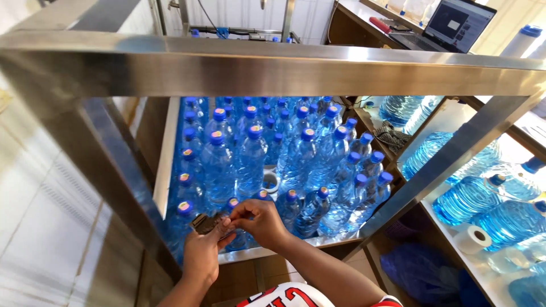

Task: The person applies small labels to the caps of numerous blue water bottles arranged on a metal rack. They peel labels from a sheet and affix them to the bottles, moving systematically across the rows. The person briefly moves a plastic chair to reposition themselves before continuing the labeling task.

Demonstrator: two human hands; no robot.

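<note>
My left hand [202,253] grips a small stack of shiny seal bands [206,222] at the near edge of a steel tray. My right hand [260,220] pinches at the top of that stack, fingers curled over it. Both hands hover above the front row of clear blue water bottles [250,159] with blue caps, which stand upright and packed close together. A blue-capped bottle [232,203] is right under my fingers.
A steel frame bar [273,65] crosses overhead and a slanted steel post [443,165] stands at right. Large blue water jugs [483,199] and a paper roll [472,240] lie on shelves at right. A laptop [452,25] sits at the back.
</note>
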